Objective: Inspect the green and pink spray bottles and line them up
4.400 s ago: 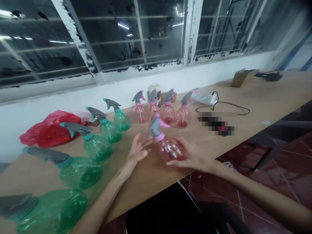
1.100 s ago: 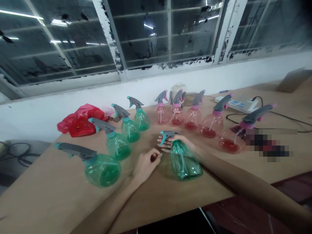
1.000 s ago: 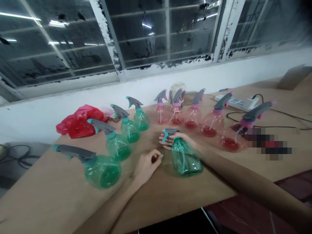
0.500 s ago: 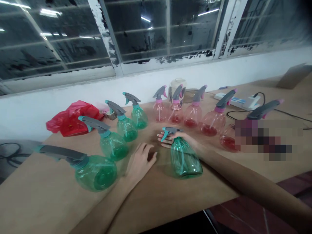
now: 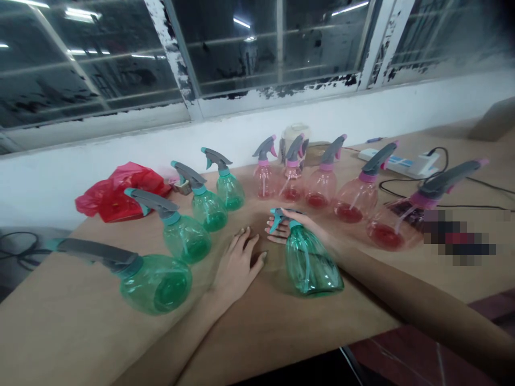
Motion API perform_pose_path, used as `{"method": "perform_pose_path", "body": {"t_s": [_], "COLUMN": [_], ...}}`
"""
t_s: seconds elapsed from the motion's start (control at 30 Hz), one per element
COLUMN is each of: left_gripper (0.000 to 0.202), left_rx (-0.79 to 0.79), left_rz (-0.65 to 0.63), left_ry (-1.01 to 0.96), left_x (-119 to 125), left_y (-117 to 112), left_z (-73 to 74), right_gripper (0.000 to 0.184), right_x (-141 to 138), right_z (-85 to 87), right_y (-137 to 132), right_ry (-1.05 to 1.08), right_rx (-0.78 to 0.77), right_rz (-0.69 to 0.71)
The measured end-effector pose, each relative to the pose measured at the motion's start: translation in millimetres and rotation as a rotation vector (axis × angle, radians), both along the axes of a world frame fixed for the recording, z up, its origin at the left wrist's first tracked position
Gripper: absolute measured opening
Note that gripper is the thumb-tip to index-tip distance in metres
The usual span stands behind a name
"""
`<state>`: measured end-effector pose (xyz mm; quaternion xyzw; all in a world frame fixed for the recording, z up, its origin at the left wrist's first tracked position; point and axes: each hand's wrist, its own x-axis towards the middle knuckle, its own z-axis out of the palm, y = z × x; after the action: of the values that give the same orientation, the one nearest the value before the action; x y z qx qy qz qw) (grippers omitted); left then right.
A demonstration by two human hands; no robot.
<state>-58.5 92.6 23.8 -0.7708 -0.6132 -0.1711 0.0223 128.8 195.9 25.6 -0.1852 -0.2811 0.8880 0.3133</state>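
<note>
My right hand (image 5: 300,222) has hold of a green spray bottle (image 5: 311,262) by its grey head, the thumb along the top and the fingers beneath, near the turquoise trigger. The bottle leans, its base toward me; whether the base touches the table I cannot tell. Just left of it, my left hand (image 5: 238,262) rests on the tabletop (image 5: 249,327), empty, fingers apart and loosely bent. Several other green spray bottles stand beyond that hand, the closest being one (image 5: 187,238) with a turquoise collar. Right of centre stand several pink spray bottles (image 5: 319,190) with grey heads and pink triggers.
A red plastic bag (image 5: 123,193) lies at the back left. Behind the pink bottles stands a pale container (image 5: 296,136). A white power strip (image 5: 396,163) with a black cable sits at the right. Along the back runs a white wall (image 5: 241,131) below barred windows.
My left hand has shifted slightly right and its fingers have spread a little more. The green bottle in my right hand appears slightly farther right. The view has shifted a little.
</note>
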Motion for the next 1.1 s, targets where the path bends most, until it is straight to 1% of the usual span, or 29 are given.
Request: {"method": "perform_pose_path", "body": {"t_s": [0.1,0.13,0.2,0.33,0.47,0.57,0.73,0.87,0.97,1.07,1.1], "left_gripper": [0.043,0.043,0.042,0.042,0.042,0.041,0.042,0.043,0.043,0.044,0.044], "left_rx": [0.009,0.013,0.021,0.009,-0.024,-0.034,-0.043,-0.028,-0.011,-0.016,-0.021], "left_rz": [-0.012,-0.015,-0.014,-0.021,-0.046,-0.052,-0.059,-0.075,-0.083,-0.078,-0.078], "left_ry": [0.023,0.025,0.021,0.001,-0.011,-0.015,0.026,0.061,0.076,0.099,0.108], "left_x": [2,2,2,0,-5,-7,-7,-8,-9,-10,-10], "left_y": [1,1,2,3,2,1,-1,-3,-3,-3,-3], "left_z": [-1.0,-1.2,-1.4,-0.3,1.6,1.7,1.2,0.8,0.0,-0.6,-0.7], "right_gripper": [0.005,0.004,0.004,0.01,0.019,0.023,0.022,0.021,0.02,0.011,0.012], "right_x": [-1,-1,0,1,2,2,1,1,0,-1,-1], "right_z": [3.2,3.6,3.6,0.4,-4.5,-4.8,-0.3,1.3,2.7,4.9,5.7], "right_y": [-2,-2,-2,2,6,6,2,1,2,2,2], "right_ry": [-0.016,-0.016,-0.014,-0.011,-0.02,-0.017,0.008,0.007,-0.026,-0.091,-0.113], "right_rx": [0.026,0.031,0.028,0.02,0.008,0.015,0.01,-0.024,-0.06,-0.07,-0.064], "right_rz": [-0.044,-0.057,-0.047,0.047,0.01,0.006,0.006,0.009,0.009,-0.021,-0.028]}}
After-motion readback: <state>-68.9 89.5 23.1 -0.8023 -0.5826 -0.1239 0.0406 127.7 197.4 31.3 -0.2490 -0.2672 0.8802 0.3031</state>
